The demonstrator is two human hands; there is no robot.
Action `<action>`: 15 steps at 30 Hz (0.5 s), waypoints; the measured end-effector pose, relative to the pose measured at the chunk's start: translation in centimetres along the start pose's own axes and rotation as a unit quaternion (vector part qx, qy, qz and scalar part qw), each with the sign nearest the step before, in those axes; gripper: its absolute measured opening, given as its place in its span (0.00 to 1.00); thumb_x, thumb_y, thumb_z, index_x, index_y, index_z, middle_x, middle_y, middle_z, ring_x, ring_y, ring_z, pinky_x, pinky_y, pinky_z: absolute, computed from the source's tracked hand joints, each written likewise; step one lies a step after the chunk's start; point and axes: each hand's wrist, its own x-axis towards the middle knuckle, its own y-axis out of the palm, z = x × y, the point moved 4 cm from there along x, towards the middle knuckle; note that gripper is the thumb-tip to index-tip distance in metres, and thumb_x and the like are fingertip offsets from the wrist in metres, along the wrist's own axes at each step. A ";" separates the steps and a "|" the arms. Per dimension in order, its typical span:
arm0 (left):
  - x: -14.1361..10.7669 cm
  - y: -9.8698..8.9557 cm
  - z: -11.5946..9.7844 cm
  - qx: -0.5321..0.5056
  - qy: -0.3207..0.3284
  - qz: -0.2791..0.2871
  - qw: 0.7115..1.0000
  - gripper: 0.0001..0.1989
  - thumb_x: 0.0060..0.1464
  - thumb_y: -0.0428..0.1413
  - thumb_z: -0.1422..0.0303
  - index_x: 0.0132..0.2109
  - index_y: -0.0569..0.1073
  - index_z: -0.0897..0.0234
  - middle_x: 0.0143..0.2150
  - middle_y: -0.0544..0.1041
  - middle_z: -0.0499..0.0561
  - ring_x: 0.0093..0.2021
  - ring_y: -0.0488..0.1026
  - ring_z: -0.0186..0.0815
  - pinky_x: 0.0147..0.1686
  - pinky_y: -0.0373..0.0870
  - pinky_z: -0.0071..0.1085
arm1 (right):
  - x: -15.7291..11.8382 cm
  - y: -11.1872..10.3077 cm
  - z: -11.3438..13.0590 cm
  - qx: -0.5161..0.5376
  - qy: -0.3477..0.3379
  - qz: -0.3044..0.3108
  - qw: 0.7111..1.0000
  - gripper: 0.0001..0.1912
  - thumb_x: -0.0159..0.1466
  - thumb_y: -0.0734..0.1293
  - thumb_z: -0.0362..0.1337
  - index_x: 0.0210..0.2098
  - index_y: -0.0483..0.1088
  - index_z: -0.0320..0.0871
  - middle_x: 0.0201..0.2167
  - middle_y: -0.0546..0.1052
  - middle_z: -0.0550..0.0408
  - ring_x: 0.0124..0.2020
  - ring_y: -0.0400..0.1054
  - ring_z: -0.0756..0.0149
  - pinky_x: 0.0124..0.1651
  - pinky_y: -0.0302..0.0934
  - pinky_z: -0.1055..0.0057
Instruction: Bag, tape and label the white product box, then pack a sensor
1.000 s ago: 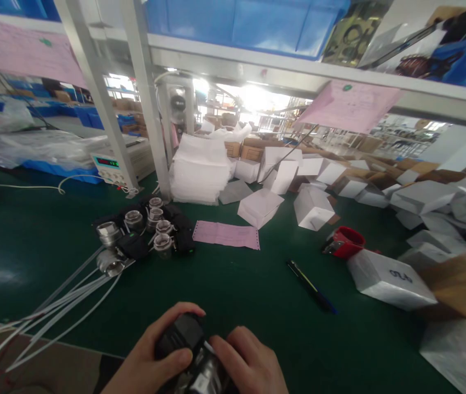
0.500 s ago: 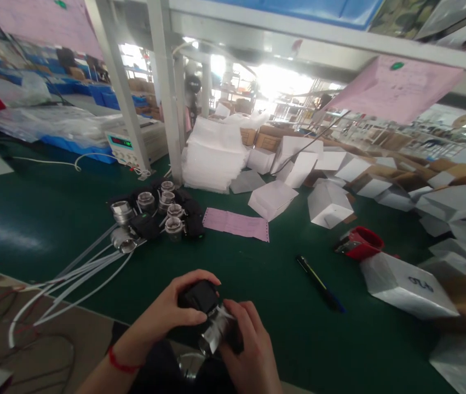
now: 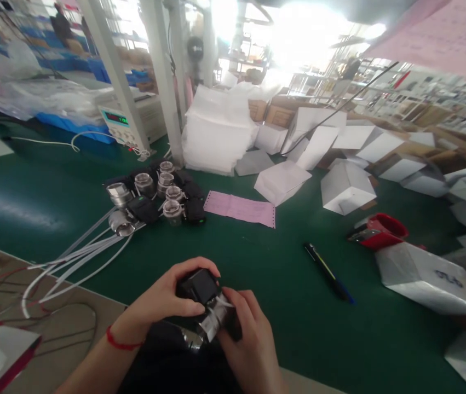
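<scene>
At the table's near edge I hold a motorized valve (image 3: 211, 323), a shiny steel body joined to a black housing. My left hand (image 3: 175, 293) is closed around the black housing, thumb in front and fingers behind. My right hand (image 3: 249, 334) grips the steel end from the right, by a short piece of white cable; its fingertips are partly hidden. Several similar valves (image 3: 144, 185) with black housings stand grouped on the left of the green table (image 3: 265, 262). White cables (image 3: 80, 262) run from them over the front edge.
A pink slip (image 3: 239, 209) lies mid-table, with a pen (image 3: 328, 272) to its right. Further right are a red tape dispenser (image 3: 383, 230) and a wrapped box (image 3: 432, 278). White boxes, a foam-sheet stack (image 3: 218, 131) and a power supply (image 3: 134, 123) stand behind.
The camera view has tilted down slightly and turned, so the table things appear higher. Both hands keep their hold on the valve, which has barely moved.
</scene>
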 end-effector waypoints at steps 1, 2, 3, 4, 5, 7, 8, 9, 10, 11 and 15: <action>0.0 0.0 0.0 0.003 0.001 -0.001 1.000 0.23 0.42 0.68 0.68 0.49 0.79 0.55 0.44 0.76 0.44 0.41 0.70 0.37 0.39 0.64 0.28 | 0.0 0.1 0.0 0.003 0.003 0.003 1.000 0.27 0.58 0.62 0.27 0.57 0.69 0.48 0.44 0.76 0.52 0.39 0.74 0.58 0.38 0.69 0.65; 0.0 0.0 -0.1 0.003 0.001 -0.004 1.000 0.23 0.41 0.68 0.69 0.49 0.79 0.55 0.44 0.76 0.44 0.41 0.70 0.37 0.40 0.64 0.27 | 0.0 0.1 0.0 0.006 0.005 0.006 1.000 0.27 0.58 0.63 0.27 0.57 0.69 0.48 0.44 0.75 0.52 0.39 0.74 0.58 0.38 0.69 0.66; 0.0 0.1 -0.1 0.000 0.001 -0.005 1.000 0.24 0.41 0.68 0.69 0.49 0.79 0.55 0.44 0.76 0.44 0.41 0.70 0.37 0.40 0.64 0.27 | 0.0 0.2 0.1 0.010 0.007 0.009 1.000 0.27 0.59 0.63 0.27 0.57 0.69 0.48 0.44 0.75 0.52 0.39 0.74 0.58 0.38 0.68 0.66; 0.0 0.1 -0.2 -0.005 0.003 -0.006 1.000 0.24 0.40 0.68 0.70 0.49 0.79 0.55 0.44 0.76 0.44 0.41 0.71 0.37 0.40 0.64 0.27 | 0.0 0.2 0.1 0.014 0.010 0.011 1.000 0.27 0.59 0.63 0.27 0.57 0.69 0.48 0.44 0.75 0.52 0.39 0.74 0.59 0.38 0.68 0.66; 0.1 0.2 -0.2 -0.011 0.004 -0.010 1.000 0.24 0.40 0.68 0.70 0.48 0.79 0.56 0.44 0.77 0.44 0.41 0.71 0.37 0.40 0.65 0.27 | 0.1 0.2 0.2 0.021 0.014 0.014 1.000 0.28 0.59 0.63 0.27 0.58 0.69 0.48 0.44 0.75 0.52 0.39 0.73 0.59 0.38 0.67 0.67; 0.1 0.1 -0.2 -0.028 0.004 -0.029 0.999 0.23 0.40 0.68 0.69 0.47 0.80 0.57 0.43 0.78 0.45 0.41 0.71 0.37 0.40 0.65 0.26 | 0.1 0.1 0.4 0.053 0.025 0.022 0.998 0.29 0.59 0.62 0.26 0.59 0.69 0.49 0.46 0.74 0.51 0.39 0.73 0.61 0.38 0.67 0.68; 0.2 0.0 -0.1 -0.041 0.001 -0.044 0.998 0.22 0.40 0.69 0.69 0.46 0.80 0.58 0.42 0.78 0.45 0.40 0.72 0.37 0.39 0.66 0.26 | 0.1 -0.2 0.4 0.077 0.031 0.026 0.996 0.29 0.60 0.62 0.26 0.59 0.70 0.49 0.47 0.74 0.51 0.41 0.73 0.61 0.39 0.67 0.69; 0.2 -0.1 0.0 -0.059 -0.005 -0.061 0.996 0.21 0.40 0.69 0.68 0.46 0.80 0.59 0.40 0.79 0.46 0.39 0.72 0.36 0.38 0.66 0.25 | 0.1 -0.5 0.3 0.101 0.035 0.031 0.994 0.29 0.61 0.62 0.27 0.59 0.70 0.50 0.49 0.73 0.51 0.43 0.73 0.61 0.41 0.68 0.69; 0.1 -0.2 0.2 -0.083 -0.014 -0.077 0.993 0.21 0.40 0.70 0.67 0.45 0.80 0.60 0.39 0.79 0.47 0.38 0.72 0.36 0.37 0.66 0.25 | 0.1 -1.0 0.2 0.122 0.037 0.032 0.991 0.27 0.63 0.61 0.27 0.60 0.70 0.51 0.50 0.73 0.51 0.45 0.73 0.62 0.43 0.68 0.70; 0.1 -0.2 0.4 -0.114 -0.024 -0.088 0.989 0.22 0.39 0.71 0.65 0.45 0.80 0.61 0.38 0.80 0.47 0.36 0.72 0.35 0.36 0.66 0.25 | 0.2 -1.6 0.0 0.135 0.034 0.027 0.990 0.24 0.65 0.61 0.28 0.58 0.72 0.51 0.49 0.74 0.51 0.45 0.73 0.63 0.44 0.68 0.71; -0.5 1.3 0.8 -0.269 -0.072 -0.114 0.954 0.28 0.36 0.75 0.56 0.44 0.80 0.63 0.34 0.80 0.50 0.30 0.73 0.34 0.30 0.67 0.24 | 0.6 -3.0 -0.9 0.141 0.032 -0.013 0.989 0.14 0.73 0.59 0.36 0.43 0.78 0.50 0.33 0.78 0.57 0.32 0.74 0.66 0.35 0.65 0.75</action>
